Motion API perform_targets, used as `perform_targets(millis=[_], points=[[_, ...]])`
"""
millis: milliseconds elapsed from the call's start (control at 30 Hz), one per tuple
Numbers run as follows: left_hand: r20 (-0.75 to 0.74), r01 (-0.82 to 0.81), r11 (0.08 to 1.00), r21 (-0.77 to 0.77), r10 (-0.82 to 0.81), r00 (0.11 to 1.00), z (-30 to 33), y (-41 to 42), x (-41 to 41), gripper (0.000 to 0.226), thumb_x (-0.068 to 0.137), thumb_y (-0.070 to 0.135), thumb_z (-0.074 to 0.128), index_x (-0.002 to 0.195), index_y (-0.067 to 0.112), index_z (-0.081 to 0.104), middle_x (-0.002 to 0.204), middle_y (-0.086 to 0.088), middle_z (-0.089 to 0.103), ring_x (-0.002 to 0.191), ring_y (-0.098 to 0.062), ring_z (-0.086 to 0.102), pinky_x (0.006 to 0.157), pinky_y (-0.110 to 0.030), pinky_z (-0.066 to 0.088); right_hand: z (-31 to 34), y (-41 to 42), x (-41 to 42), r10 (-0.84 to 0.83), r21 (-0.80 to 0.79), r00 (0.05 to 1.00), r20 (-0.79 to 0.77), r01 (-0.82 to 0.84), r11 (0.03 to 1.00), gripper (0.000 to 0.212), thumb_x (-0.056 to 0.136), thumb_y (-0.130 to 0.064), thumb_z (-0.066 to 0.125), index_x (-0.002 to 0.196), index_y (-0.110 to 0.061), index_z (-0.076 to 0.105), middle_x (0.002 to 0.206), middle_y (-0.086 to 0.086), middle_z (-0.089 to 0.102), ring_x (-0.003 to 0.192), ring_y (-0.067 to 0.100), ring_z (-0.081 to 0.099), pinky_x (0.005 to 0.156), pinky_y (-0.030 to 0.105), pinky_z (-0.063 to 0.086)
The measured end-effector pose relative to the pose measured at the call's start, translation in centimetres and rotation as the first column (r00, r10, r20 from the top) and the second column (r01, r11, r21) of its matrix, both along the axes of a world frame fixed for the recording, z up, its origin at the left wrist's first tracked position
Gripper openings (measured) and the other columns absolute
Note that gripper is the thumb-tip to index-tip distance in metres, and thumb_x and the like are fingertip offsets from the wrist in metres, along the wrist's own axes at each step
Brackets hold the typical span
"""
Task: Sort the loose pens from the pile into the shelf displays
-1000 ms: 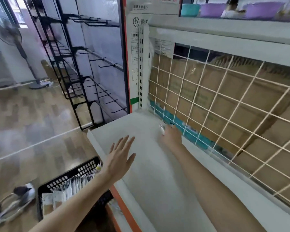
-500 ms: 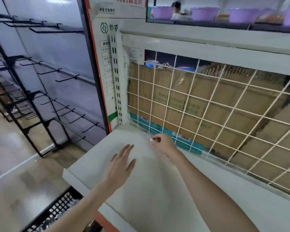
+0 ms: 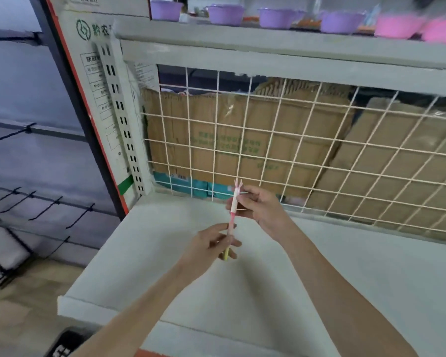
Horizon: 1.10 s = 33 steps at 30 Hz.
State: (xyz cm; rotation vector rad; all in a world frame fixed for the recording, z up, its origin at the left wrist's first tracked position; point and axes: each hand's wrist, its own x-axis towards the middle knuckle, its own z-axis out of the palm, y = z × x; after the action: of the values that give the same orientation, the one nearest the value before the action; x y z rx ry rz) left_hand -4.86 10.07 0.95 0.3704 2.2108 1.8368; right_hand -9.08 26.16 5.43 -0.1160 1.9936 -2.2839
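Right hand (image 3: 260,210) pinching upper end of pen (image 3: 232,215), mid-frame; left hand (image 3: 211,247) pinching lower end. Pen near upright, pink top with a pronged ornament, yellow tip poking below left fingers, held above shelf (image 3: 139,253), clear of it. Mesh (image 3: 307,155) just behind, cardboard behind that. No display slot visible here, no pile either. Best: keep both pinches light, check pen type, pass to one hand, then carry to matching display. Risk: ornament snagging mesh.

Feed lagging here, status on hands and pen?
Both hands on one pen: right hand pinching top, left hand gripping lower end. Held above white shelf. Nothing in the way.
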Motion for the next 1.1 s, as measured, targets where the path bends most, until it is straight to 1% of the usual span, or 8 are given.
perform_targets(millis=[167, 333, 400, 467, 567, 700, 967, 1100], points=[[-0.006, 0.099, 0.992, 0.074, -0.099, 0.995, 0.3, 2.9, 1.2, 0.021, 0.093, 0.004, 0.052, 0.099, 0.022, 0.061, 0.071, 0.003, 0.072, 0.057, -0.018, 0.066, 0.062, -0.031, 0.054, 0.8, 3.1, 4.7, -0.199, 0.046, 0.979, -0.051, 0.201, 0.979, 0.03, 0.09, 0.005, 0.052, 0.119, 0.0, 0.056, 0.094, 0.015, 0.068, 0.086, 0.025, 0.068, 0.081, 0.033, 0.057], [0.009, 0.296, 0.954, 0.047, -0.296, 0.955, 1.1, 7.0, 3.5, 0.019, 0.093, 0.008, 0.052, 0.11, 0.013, 0.061, 0.077, 0.0, 0.072, 0.065, -0.021, 0.068, 0.065, -0.03, 0.055, 1.9, 6.5, 10.3, -0.45, 0.117, 0.884, -0.129, 0.464, 0.878, 0.033, 0.083, 0.008, 0.061, 0.114, -0.004, 0.059, 0.092, 0.015, 0.07, 0.08, 0.025, 0.068, 0.074, 0.034, 0.058], [-0.022, 0.393, 0.919, -0.039, -0.394, 0.919, 1.4, 8.8, 4.9, 0.024, 0.095, 0.014, 0.05, 0.118, 0.015, 0.057, 0.091, 0.001, 0.071, 0.078, -0.017, 0.068, 0.079, -0.032, 0.054, 2.2, 8.1, 12.5, -0.53, 0.141, 0.835, -0.151, 0.549, 0.824, 0.033, 0.082, 0.008, 0.062, 0.112, -0.004, 0.059, 0.088, 0.013, 0.071, 0.077, 0.024, 0.069, 0.072, 0.036, 0.058], [-0.123, 0.444, 0.854, -0.27, -0.488, 0.864, 1.4, 10.2, 6.0, 0.033, 0.097, 0.026, 0.045, 0.13, 0.026, 0.045, 0.115, 0.007, 0.063, 0.102, -0.011, 0.061, 0.094, -0.023, 0.044, 2.5, 9.8, 14.7, -0.593, 0.161, 0.788, -0.166, 0.615, 0.772, 0.033, 0.082, 0.009, 0.062, 0.112, -0.004, 0.057, 0.087, 0.014, 0.071, 0.079, 0.027, 0.069, 0.074, 0.039, 0.059], [-0.216, 0.421, 0.743, -0.52, -0.591, 0.777, 1.1, 11.8, 6.8, 0.047, 0.098, 0.039, 0.038, 0.143, 0.031, 0.028, 0.145, 0.008, 0.039, 0.131, -0.013, 0.039, 0.109, -0.029, 0.031, 2.6, 13.1, 17.9, -0.667, 0.225, 0.72, -0.193, 0.694, 0.684, 0.032, 0.082, 0.01, 0.061, 0.11, -0.006, 0.055, 0.086, 0.013, 0.071, 0.083, 0.031, 0.069, 0.073, 0.04, 0.058], [-0.318, 0.328, 0.614, -0.718, -0.709, 0.63, 1.1, 14.2, 7.5, 0.051, 0.1, 0.041, 0.031, 0.147, 0.03, 0.017, 0.155, 0.01, 0.016, 0.141, -0.008, 0.017, 0.114, -0.025, 0.009, 2.1, 17.4, 22.2, -0.74, 0.296, 0.63, -0.238, 0.772, 0.562, 0.037, 0.083, 0.01, 0.061, 0.107, -0.018, 0.055, 0.085, 0.01, 0.071, 0.078, 0.027, 0.069, 0.072, 0.039, 0.058], [-0.412, 0.311, 0.592, -0.743, -0.772, 0.484, 3.0, 25.2, 12.0, 0.05, 0.1, 0.044, 0.028, 0.147, 0.029, 0.019, 0.155, 0.007, 0.015, 0.141, -0.007, 0.014, 0.113, -0.024, 0.004, 0.8, 26.3, 32.1, -0.822, 0.294, 0.51, -0.254, 0.85, 0.437, 0.046, 0.085, 0.013, 0.056, 0.1, -0.031, 0.054, 0.083, 0.012, 0.069, 0.069, 0.021, 0.067, 0.068, 0.033, 0.058], [-0.462, 0.325, 0.603, -0.728, -0.783, 0.417, 3.6, 32.3, 16.6, 0.08, 0.078, 0.065, 0.005, 0.147, 0.027, 0.019, 0.155, 0.006, 0.017, 0.142, -0.01, 0.012, 0.112, -0.022, 0.002, 0.4, 31.6, 37.6, -0.862, 0.3, 0.438, -0.256, 0.883, 0.361, 0.046, 0.084, 0.012, 0.058, 0.102, -0.031, 0.055, 0.087, 0.018, 0.066, 0.067, 0.019, 0.067, 0.064, 0.03, 0.056]])
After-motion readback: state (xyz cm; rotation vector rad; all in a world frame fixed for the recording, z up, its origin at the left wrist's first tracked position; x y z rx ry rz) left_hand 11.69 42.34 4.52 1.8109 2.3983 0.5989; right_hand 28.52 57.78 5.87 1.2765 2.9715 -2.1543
